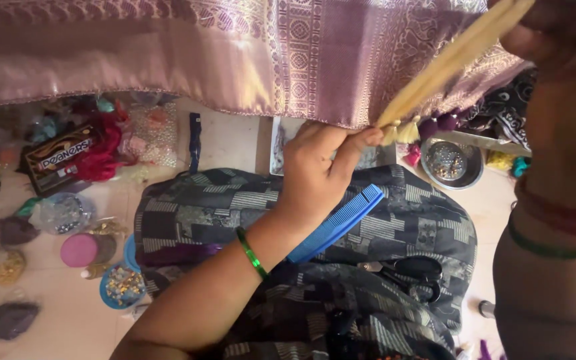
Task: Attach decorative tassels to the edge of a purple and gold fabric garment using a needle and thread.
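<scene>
A mauve silk cloth (248, 60) with woven patterned borders hangs across the top of the view. My left hand (318, 167) pinches its lower edge next to cream and purple tassels (408, 130). My right hand (541, 33), close to the camera at the top right, grips a bundle of cream threads (451, 63) pulled taut down to the tassels. A green bangle is on each wrist. A blue comb (338, 223) lies under my left hand on a patterned cloth bundle (235, 200), with black scissors (411, 270) beside it.
On the tiled floor to the left lie bags of beads, red thread (98, 150), a printed box (58, 157), a pink lid (78, 250) and a blue bowl of beads (121, 287). A steel bowl of beads (451, 163) stands at the right.
</scene>
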